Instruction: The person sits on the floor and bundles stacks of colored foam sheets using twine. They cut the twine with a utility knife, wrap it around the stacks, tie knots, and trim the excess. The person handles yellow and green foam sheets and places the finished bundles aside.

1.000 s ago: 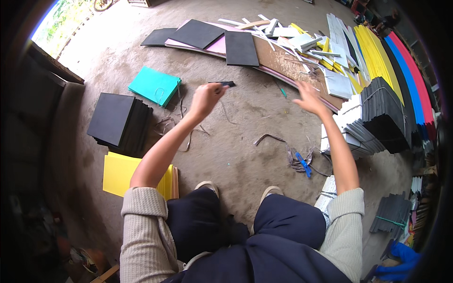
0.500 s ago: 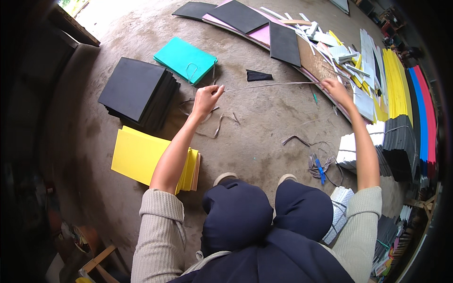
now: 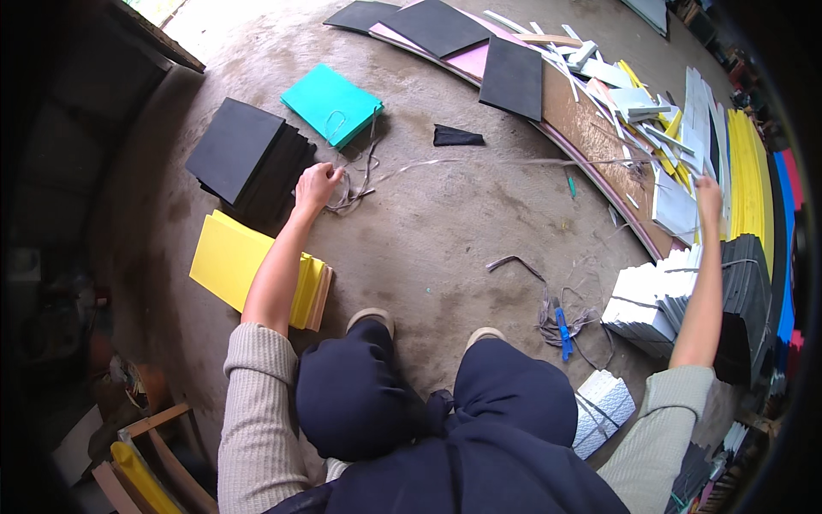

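Observation:
A long grey-brown strip of twine [image 3: 514,161] stretches across from the left side toward my right. My left hand [image 3: 317,187] is closed on the twine's loose loops, which hang down beside the black stack. At the far right, my right hand [image 3: 708,201] is closed round the other end of the strand, though its tip is hard to make out. Near the left hand stand a stack of black sheets [image 3: 235,146], a stack of teal sheets [image 3: 330,98] with twine on it, and a stack of yellow sheets [image 3: 231,257].
Black boards [image 3: 514,77] and offcuts [image 3: 634,103] lie on a large panel at the upper right. Tied white blocks [image 3: 638,295] stand below my right hand. A blue-handled tool [image 3: 562,330] rests on tangled twine. A black scrap [image 3: 458,135] lies on the concrete floor [image 3: 411,231].
My hands have moved farther apart: the right went outward to the right, the left went left and slightly down. The twine between them now spans wider.

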`<action>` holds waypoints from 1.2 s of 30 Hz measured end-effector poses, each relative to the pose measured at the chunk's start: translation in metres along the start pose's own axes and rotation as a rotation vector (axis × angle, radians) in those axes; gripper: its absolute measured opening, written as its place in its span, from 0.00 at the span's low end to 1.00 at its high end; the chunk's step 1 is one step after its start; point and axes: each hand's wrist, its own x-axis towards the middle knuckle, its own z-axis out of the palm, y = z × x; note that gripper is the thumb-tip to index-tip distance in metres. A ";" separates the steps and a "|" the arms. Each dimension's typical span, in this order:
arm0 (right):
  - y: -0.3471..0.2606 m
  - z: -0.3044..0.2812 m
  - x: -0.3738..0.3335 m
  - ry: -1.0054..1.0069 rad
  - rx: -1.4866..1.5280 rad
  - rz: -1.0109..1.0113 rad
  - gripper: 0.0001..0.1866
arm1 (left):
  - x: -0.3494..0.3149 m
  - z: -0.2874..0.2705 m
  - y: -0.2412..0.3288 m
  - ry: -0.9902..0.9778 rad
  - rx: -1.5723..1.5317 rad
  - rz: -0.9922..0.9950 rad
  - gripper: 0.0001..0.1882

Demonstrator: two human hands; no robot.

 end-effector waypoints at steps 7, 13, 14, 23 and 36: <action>-0.274 0.121 -0.200 -0.786 0.284 -0.375 0.14 | -0.004 0.011 0.068 -0.212 0.095 0.427 0.27; -0.339 0.129 -0.234 -0.843 0.512 -0.566 0.12 | -0.049 0.035 0.190 -0.807 -0.748 0.349 0.25; -0.339 0.134 -0.232 -0.876 0.556 -0.554 0.11 | -0.053 0.039 0.191 -0.976 -0.811 0.252 0.25; -0.238 0.173 -0.190 -1.119 0.548 -0.134 0.17 | -0.065 0.046 0.036 -0.240 -0.410 0.135 0.16; -0.104 0.151 -0.118 -0.563 0.008 -0.274 0.16 | -0.046 0.072 0.061 -0.215 -0.171 0.283 0.17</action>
